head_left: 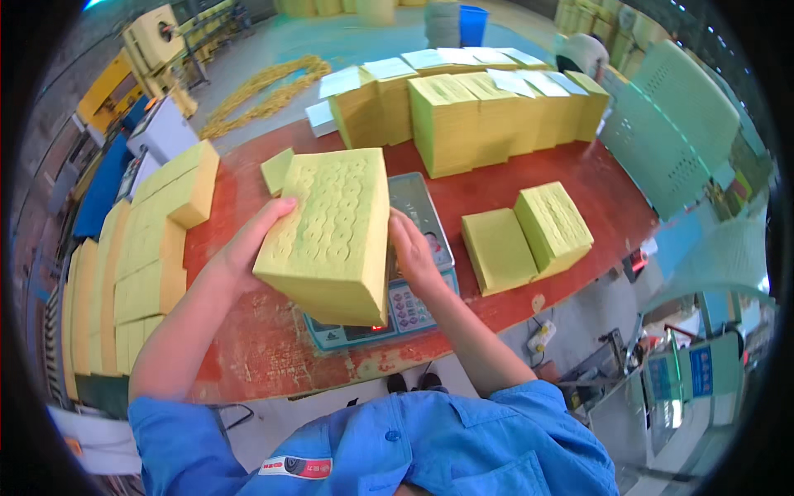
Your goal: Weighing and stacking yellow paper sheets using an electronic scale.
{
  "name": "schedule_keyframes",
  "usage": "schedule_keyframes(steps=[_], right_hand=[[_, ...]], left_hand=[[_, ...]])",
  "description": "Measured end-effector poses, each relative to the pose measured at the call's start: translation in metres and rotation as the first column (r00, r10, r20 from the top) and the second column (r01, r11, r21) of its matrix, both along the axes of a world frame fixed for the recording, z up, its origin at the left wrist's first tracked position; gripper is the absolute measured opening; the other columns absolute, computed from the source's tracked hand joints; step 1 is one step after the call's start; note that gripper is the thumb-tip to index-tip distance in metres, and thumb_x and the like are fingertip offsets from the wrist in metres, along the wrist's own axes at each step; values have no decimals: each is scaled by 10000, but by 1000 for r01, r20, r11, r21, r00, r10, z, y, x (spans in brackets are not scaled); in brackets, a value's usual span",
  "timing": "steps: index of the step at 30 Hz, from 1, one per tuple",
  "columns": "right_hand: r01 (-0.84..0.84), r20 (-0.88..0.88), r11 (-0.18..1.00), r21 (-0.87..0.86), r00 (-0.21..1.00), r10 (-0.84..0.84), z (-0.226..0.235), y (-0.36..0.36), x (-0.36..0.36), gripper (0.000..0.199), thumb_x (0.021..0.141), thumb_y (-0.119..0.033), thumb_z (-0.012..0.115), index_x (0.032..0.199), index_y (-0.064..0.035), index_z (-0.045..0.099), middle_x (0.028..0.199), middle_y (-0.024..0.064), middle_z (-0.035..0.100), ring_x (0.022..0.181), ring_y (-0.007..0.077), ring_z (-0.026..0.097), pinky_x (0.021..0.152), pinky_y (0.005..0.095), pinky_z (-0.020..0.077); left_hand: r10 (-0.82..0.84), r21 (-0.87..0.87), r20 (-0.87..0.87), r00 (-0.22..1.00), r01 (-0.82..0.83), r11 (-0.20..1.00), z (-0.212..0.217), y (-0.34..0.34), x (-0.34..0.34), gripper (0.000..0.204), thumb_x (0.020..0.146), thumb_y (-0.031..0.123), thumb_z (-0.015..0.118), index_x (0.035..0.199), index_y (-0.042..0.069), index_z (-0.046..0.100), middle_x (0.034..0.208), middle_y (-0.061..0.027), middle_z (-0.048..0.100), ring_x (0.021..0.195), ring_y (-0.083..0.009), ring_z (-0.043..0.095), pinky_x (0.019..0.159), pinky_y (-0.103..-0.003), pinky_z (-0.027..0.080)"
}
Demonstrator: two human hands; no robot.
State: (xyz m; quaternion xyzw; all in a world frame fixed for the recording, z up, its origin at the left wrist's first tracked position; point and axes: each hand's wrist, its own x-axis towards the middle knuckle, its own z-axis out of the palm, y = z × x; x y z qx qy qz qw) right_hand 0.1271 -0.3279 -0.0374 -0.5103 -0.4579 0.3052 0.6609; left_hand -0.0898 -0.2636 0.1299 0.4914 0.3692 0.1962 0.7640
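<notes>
Taking the weighing scale [413, 248] as the landmark: far to its left, yellow-green blocks [141, 264] stand stacked along the edge of the red surface [248, 347]. Nearer the scale, the left hand [248, 248] presses flat against the left side of a thick yellow-green stack of sheets [331, 236], fingers curled onto its top edge. The stack is held just above the scale, tilted, its patterned face up, hiding much of the platform. The right hand [413, 252] clasps the stack's right side, directly over the scale's keypad. To the scale's right lie two low yellow-green piles [525, 236] touching each other. Behind the scale runs a row of taller stacks [471, 116].
</notes>
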Motion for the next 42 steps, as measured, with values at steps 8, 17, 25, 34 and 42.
schedule_keyframes(steps=[8, 17, 25, 34, 42], right_hand=[[-337, -545, 885, -320, 830, 119, -34, -109, -28, 367, 1019, -246, 462, 1270, 9, 542, 1107, 92, 656, 1077, 169, 594, 918, 352, 486], [-449, -843, 877, -173, 528, 104, -5, -100, -28, 454, 1019, -358, 468, 1304, -13, 543, 1221, 75, 635, 1106, 177, 595, 919, 329, 484], [-39, -346, 999, -22, 938, 29, 97, -110, 143, 489, 981, -425, 537, 1141, 35, 590, 1024, 77, 648, 943, 135, 583, 848, 301, 467], [155, -394, 987, -36, 905, -157, 67, -116, 427, 453, 988, -384, 488, 1331, -92, 539, 1120, 28, 634, 951, 112, 586, 713, 307, 498], [114, -449, 928, -354, 850, -275, -49, -140, 626, 411, 986, -371, 443, 1278, -124, 593, 1061, 13, 659, 911, 135, 608, 728, 335, 507]], left_hand=[[-4, -13, -36, 999, 4, 1000, -20, 28, -4, 528, 949, 433, 509, 1320, 57, 525, 1214, -91, 643, 1057, -201, 642, 919, -349, 506], [29, 15, 97, 995, -30, 999, -29, 13, -1, 523, 962, 432, 485, 1326, 59, 529, 1265, -92, 611, 1100, -194, 616, 944, -349, 489], [-100, 252, 482, 870, -29, 967, 28, 15, 140, 442, 971, 405, 487, 1251, 72, 567, 1195, -77, 638, 1056, -180, 629, 914, -358, 510], [-118, 261, 338, 934, 27, 965, -20, 38, 435, 501, 910, 456, 597, 1280, 120, 559, 1170, -54, 644, 1060, -196, 626, 856, -392, 530], [-383, -105, 189, 904, 407, 908, -89, -32, 643, 632, 903, 490, 581, 1398, 133, 418, 1345, -94, 529, 1232, -305, 521, 975, -609, 430]])
